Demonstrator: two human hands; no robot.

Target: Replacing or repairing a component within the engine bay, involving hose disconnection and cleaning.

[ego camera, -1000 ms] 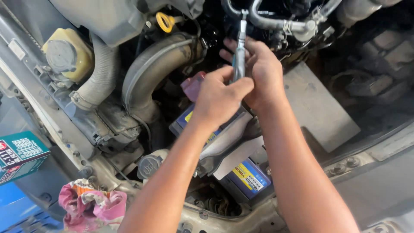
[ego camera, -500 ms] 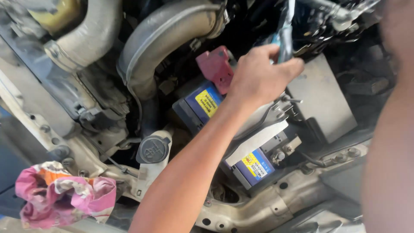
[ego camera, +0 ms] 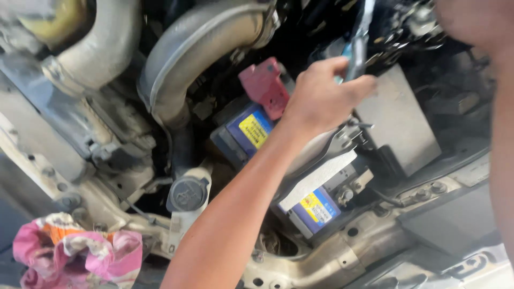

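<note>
My left hand [ego camera: 321, 99] is closed around the lower part of a long metal tool [ego camera: 357, 51] that stands nearly upright over the car battery [ego camera: 316, 208]. The battery is dark blue with yellow labels, and a white strip [ego camera: 318, 179] lies across it. A red terminal cover [ego camera: 265, 85] sits just left of my left hand. My right hand [ego camera: 471, 21] is a blur at the top right corner, off the tool, and its fingers cannot be made out. My right forearm [ego camera: 503, 150] runs down the right edge.
A thick grey intake hose [ego camera: 203, 48] curves above the battery. A black round cap [ego camera: 187, 194] sits at lower left, and a pink rag [ego camera: 75, 257] lies on the front frame. A flat grey cover [ego camera: 399, 123] is right of the battery.
My right hand has let go of the tool and moved up to the right. My left hand stays gripped on the tool. The view has shifted closer and to the left.
</note>
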